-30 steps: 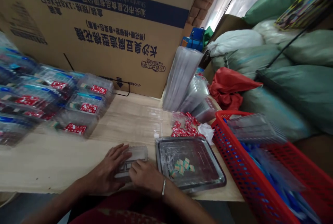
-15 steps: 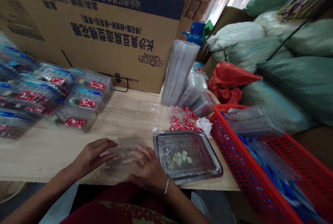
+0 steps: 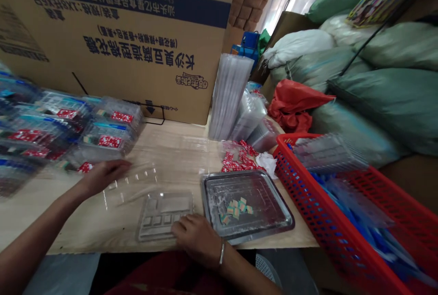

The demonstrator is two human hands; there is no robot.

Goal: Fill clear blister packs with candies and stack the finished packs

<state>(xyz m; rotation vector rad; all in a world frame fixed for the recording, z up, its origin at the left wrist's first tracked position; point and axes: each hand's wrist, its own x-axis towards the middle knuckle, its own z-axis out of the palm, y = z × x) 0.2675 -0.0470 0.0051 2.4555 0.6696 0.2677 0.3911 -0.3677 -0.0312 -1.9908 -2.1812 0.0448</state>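
Observation:
A clear plastic tray [image 3: 166, 202] with one large hollow and several small ones lies near the table's front edge. My right hand [image 3: 200, 240] grips its lower right corner, fingers curled over the rim. To the left, my left hand [image 3: 106, 177] has its fingers closed at the edge of a thin clear plastic cover [image 3: 137, 183], tilted and blurred by motion. Right of the clear tray sits a metal tray [image 3: 265, 203] bearing several small tan-and-green squares [image 3: 236, 208]. Red patterned packets [image 3: 236, 161] are heaped behind the metal tray.
Filled clear boxes [image 3: 109, 133] are stacked at the left, before a large cardboard box [image 3: 143, 66]. Tall stacks of clear plastic trays [image 3: 229, 96] stand at the back. A red basket [image 3: 308, 203] borders the table's right side, with bulging sacks [image 3: 386, 107] beyond.
My hands have moved apart. The left has gone left and up with the clear cover, off the compartment tray. My right hand has shifted slightly down to the tray's corner.

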